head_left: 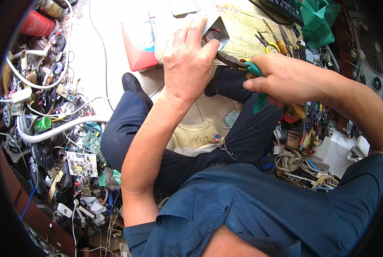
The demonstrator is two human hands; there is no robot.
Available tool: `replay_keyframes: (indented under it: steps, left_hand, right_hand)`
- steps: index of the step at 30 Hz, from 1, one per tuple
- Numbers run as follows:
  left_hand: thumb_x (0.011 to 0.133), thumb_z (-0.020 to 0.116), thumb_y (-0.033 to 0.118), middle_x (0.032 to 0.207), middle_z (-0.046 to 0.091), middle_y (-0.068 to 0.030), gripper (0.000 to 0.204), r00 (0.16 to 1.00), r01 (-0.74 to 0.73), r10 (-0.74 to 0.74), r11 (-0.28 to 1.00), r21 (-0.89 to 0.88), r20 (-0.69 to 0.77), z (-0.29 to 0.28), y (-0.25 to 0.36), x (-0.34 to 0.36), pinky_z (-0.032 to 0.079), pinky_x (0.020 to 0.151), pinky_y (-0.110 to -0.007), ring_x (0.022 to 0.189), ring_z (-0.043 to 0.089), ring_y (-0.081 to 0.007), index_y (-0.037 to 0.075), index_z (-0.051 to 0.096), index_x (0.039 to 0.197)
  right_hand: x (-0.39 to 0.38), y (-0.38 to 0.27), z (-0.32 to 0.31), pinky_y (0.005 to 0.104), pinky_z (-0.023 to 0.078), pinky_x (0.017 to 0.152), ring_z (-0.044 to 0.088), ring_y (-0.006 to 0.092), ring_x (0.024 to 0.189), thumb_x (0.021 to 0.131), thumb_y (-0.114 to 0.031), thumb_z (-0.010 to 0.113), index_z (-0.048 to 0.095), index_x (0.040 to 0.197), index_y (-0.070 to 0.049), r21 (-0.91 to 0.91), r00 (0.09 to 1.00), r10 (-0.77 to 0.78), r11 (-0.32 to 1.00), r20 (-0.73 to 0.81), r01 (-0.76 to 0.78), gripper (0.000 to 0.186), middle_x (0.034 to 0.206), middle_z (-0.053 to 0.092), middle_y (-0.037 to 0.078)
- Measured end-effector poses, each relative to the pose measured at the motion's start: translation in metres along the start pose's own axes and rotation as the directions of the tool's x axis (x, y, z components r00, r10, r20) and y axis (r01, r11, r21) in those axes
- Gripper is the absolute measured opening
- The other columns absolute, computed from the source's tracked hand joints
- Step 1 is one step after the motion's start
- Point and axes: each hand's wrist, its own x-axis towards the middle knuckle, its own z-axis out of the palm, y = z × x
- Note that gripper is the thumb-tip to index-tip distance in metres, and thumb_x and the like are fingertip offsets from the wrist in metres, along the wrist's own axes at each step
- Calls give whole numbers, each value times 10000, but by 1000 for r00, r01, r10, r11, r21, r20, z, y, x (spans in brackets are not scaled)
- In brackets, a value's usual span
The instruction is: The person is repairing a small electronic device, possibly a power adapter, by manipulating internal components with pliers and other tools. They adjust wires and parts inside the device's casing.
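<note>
My left hand (189,64) lies with its fingers stretched over a white casing (159,36) on the bright worktop, its thumb by an opening with a metal edge. Dark and orange parts (211,34), too small to name, show inside that opening. My right hand (281,77) is closed round a pair of pliers (230,61) with green-wrapped handles. The dark jaws of the pliers point left and reach the casing's near edge beside my left thumb. Whether they bite on anything is hidden. A red and white box (135,47) lies left of the casing.
Yellow-handled pliers (266,43) and a screwdriver (280,45) lie at the worktop's right, near a green bag (318,25). Heaped circuit boards (82,164) and cables fill the left side. A white hose (65,128) crosses it. More cables (313,128) lie at right.
</note>
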Motion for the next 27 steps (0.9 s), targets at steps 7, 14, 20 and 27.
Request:
replay_keyframes:
  steps: [7,14,20,27]
  left_hand:
    - [735,874,46,1506,651,-121,420,1000,7,-7,1000,-16,1,0,1,-1,610,963,-465,1259,671,-364,166,825,1134]
    - [745,867,44,1511,651,-119,412,1000,9,-9,1000,-4,1,-1,1,0,614,958,-461,1257,674,-359,170,826,1135]
    - [761,843,42,1520,645,-117,393,1000,4,-4,1000,-5,1,0,0,1,608,963,-460,1255,673,-363,168,826,1134]
    - [758,831,33,1518,650,-122,389,1000,-8,8,1000,7,-5,1,0,1,602,966,-462,1259,672,-365,166,828,1123]
  right_hand:
    - [-2,-2,-4,387,592,635,742,211,692,1123,-359,679,627,1161,43,22,999,43,999,6,-43,407,812,726,123]
    - [2,4,-4,395,576,607,720,216,669,1128,-344,676,587,1099,53,-64,998,-59,996,12,60,408,778,685,127]
    - [6,11,-2,401,578,588,714,216,663,1128,-323,675,580,1102,52,-160,989,-145,976,7,145,388,773,678,131]
    - [8,18,-3,419,582,590,717,237,648,1123,-307,676,589,1088,61,-216,961,-277,938,7,272,379,768,682,156]
